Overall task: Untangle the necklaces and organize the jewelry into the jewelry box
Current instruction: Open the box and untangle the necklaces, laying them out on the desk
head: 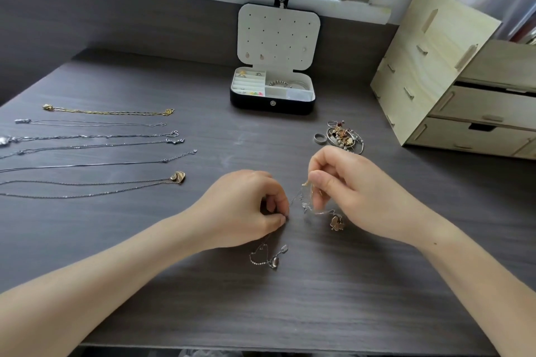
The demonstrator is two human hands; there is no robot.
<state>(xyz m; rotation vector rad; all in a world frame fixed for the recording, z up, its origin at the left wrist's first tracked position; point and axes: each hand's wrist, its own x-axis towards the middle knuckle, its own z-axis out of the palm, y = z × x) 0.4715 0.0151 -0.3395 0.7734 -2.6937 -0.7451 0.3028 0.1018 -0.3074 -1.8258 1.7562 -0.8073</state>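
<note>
**Head view.**

1. Location of the work. The knot of chains [304,201] hangs between the two hands, above the near centre of the desk [145,255]. It sits closer to the right hand [358,193] than to the left hand [246,209].

2. Axis. The taut strand runs on a diagonal, from low at the left pinch to higher at the right pinch. A clover pendant [336,222] dangles below the right hand. A loose length trails from under the left hand toward the person and ends at an oval pendant [274,262] on the desk.

3. Hands. They are apart, one on each side of the knot. The left hand rests low at the desk, fingers curled, thumb and forefinger pinching the chain. The right hand is raised, wrist cocked, fingertips pinching the upper end of the knot.

4. Judgement. The next move probably depends on drawing the strand along that diagonal. Pulling too hard could tighten the knot.

5. Surroundings. Straightened necklaces [95,151] lie in parallel rows at the left, well apart from the hands. The jewelry box [272,108] stands open at the far centre. A pile of jewelry [345,136] with a ring [319,137] beside it lies just beyond the right hand. A wooden drawer unit [464,81] stands at the far right.
</note>
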